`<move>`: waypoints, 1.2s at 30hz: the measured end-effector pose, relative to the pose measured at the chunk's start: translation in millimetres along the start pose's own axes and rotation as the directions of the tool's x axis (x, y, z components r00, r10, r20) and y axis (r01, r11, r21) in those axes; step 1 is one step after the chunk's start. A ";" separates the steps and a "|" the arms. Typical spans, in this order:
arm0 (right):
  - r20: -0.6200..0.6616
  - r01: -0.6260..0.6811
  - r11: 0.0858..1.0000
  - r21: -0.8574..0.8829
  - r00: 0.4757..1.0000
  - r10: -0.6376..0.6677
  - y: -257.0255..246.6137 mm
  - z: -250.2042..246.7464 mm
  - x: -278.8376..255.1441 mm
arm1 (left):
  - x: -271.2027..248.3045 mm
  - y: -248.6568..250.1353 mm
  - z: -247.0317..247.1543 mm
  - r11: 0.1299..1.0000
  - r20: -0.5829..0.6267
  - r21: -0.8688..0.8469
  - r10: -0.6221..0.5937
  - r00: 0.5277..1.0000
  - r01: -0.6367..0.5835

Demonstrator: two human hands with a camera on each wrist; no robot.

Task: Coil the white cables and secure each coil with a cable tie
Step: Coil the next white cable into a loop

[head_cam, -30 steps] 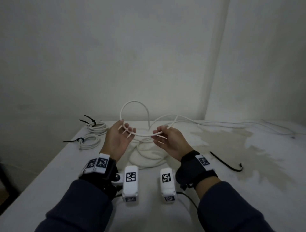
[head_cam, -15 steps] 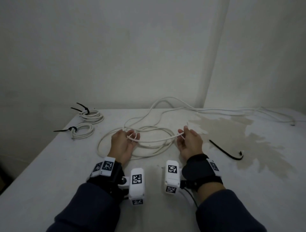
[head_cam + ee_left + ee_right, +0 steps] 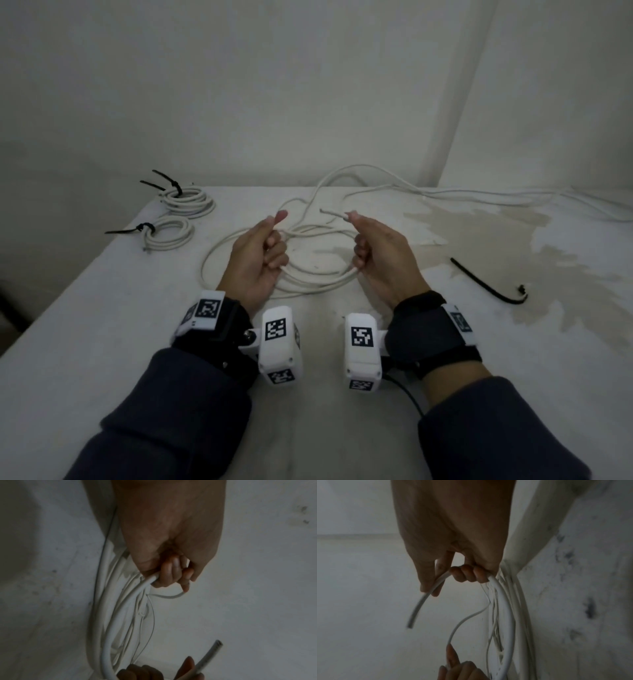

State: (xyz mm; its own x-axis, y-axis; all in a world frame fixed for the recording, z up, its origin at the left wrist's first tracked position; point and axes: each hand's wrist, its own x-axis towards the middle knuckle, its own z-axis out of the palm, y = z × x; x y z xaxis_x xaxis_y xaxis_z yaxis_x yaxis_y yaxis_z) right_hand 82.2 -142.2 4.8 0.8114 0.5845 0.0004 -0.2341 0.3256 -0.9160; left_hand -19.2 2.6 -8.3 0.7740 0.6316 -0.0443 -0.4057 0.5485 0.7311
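Note:
A loose white cable lies in several wide loops on the white table. My left hand grips one side of the top loop with curled fingers, thumb pointing up. In the left wrist view the cable runs out of the left hand. My right hand grips the opposite side, and the cable's cut end sticks out past its thumb toward the left. In the right wrist view the right hand pinches this end piece while the other fingers curl round the loop.
Two tied coils with black ties lie at the table's back left. A loose black cable tie lies to the right on a stained patch. More white cable trails along the back edge by the wall.
My hands went down to the table and apart, then rose a little with the loop. The cable's free end now stands out of my right hand.

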 end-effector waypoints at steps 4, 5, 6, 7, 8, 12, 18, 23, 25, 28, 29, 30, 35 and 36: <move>0.057 0.053 0.988 -0.143 0.997 -0.045 -0.2 4.1 -6.1 | -7.2 1.1 5.9 0.993 0.130 0.081 -0.098 0.987 0.088; 0.072 0.065 0.982 -0.176 0.996 -0.053 -0.3 5.3 -6.6 | -8.8 0.4 7.7 0.988 0.152 0.123 -0.107 0.983 0.089; 0.091 0.091 0.975 -0.201 0.993 -0.073 0.1 6.1 -6.4 | -10.0 -0.6 9.0 0.983 0.172 0.164 -0.110 0.979 0.082; 0.111 0.124 0.969 -0.213 0.989 -0.102 0.7 6.9 -6.2 | -10.7 -1.9 10.0 0.977 0.188 0.202 -0.107 0.976 0.069; 0.123 0.161 0.961 -0.224 0.983 -0.136 1.0 7.4 -6.3 | -11.4 -3.1 10.5 0.969 0.200 0.241 -0.097 0.975 0.047; 0.119 0.275 0.916 -0.293 0.961 -0.251 0.6 7.6 -6.9 | -14.9 -7.2 8.8 0.901 0.274 0.434 -0.110 0.955 -0.021; 0.096 0.292 0.920 -0.260 0.956 -0.277 -0.5 9.2 -8.8 | -20.2 -9.6 11.5 0.857 0.308 0.515 -0.149 0.940 -0.033; 0.129 0.136 0.974 -0.181 0.985 -0.113 2.4 8.5 -5.9 | -16.3 -8.2 14.3 0.961 0.287 0.274 -0.114 0.951 0.033; 0.233 0.029 0.990 -0.138 0.972 0.004 5.7 10.5 -7.1 | -14.5 -7.9 15.3 0.986 0.260 0.159 -0.087 0.962 0.046; 0.271 -0.008 0.989 -0.145 0.961 0.048 7.5 11.2 -9.4 | -13.9 -8.6 15.2 0.990 0.233 0.127 -0.092 0.968 0.063; 0.272 -0.005 0.989 -0.150 0.961 0.046 8.0 10.3 -9.5 | -14.4 -9.2 15.2 0.989 0.237 0.126 -0.102 0.966 0.073; 0.276 0.002 0.988 -0.154 0.960 0.041 8.2 9.2 -9.7 | -14.7 -9.8 15.2 0.988 0.242 0.128 -0.113 0.964 0.084; 0.319 0.042 0.977 -0.207 0.948 0.027 8.7 9.4 -8.4 | -14.7 -6.8 16.5 0.987 0.211 0.124 -0.124 0.970 0.099; 0.350 0.051 0.968 -0.245 0.936 0.040 8.7 10.7 -8.7 | -14.1 -5.6 16.0 0.991 0.206 0.102 -0.111 0.972 0.091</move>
State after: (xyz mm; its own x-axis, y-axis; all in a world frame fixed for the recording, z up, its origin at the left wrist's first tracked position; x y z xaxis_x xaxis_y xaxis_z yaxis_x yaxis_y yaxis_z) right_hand 67.3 -136.5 1.1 0.5623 0.8203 0.1045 -0.0541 0.1625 -0.9852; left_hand -20.0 -18.2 -0.9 0.8977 0.4402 0.0163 -0.2817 0.5453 0.7895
